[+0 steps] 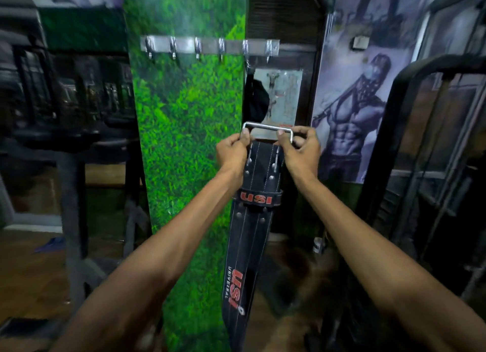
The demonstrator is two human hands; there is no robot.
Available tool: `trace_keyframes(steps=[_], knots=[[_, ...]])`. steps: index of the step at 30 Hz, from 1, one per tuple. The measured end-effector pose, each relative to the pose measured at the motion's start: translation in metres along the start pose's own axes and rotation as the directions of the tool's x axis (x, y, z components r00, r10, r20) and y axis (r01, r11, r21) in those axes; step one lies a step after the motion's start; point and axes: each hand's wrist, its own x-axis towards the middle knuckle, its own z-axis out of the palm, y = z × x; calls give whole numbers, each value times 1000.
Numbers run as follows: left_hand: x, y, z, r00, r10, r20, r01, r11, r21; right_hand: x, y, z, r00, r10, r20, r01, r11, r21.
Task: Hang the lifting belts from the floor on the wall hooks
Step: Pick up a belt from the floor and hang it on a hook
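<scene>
Left hand (232, 151) and right hand (301, 150) each pinch the belt (259, 194) buckle (268, 128) below the hook rail (210, 46). All six hooks appear bare; hanging outstanding.

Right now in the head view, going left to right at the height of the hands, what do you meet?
Dark gym equipment → green leafy wall panel → left hand pinching the buckle → belt buckle → right hand pinching the buckle → bodybuilder poster → black metal frame.
</scene>
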Motion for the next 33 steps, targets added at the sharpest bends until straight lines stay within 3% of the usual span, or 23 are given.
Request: trace_keyframes(steps=[9, 16, 27, 33], knots=[[87, 90, 60, 990, 100, -98, -93, 993, 69, 139, -52, 22, 994, -108, -8, 108, 993, 55], [114, 102, 78, 983, 126, -132, -115, 990, 88, 176, -49, 33, 994, -107, -3, 107, 993, 40], [114, 76, 63, 993, 114, -40, -107, 982, 156, 152, -34, 20, 997, -71, -28, 72, 997, 17], [94, 53, 41, 981, 158, -117, -133, 971, 198, 113, -24, 1, 998, -36, -46, 35, 999, -24]])
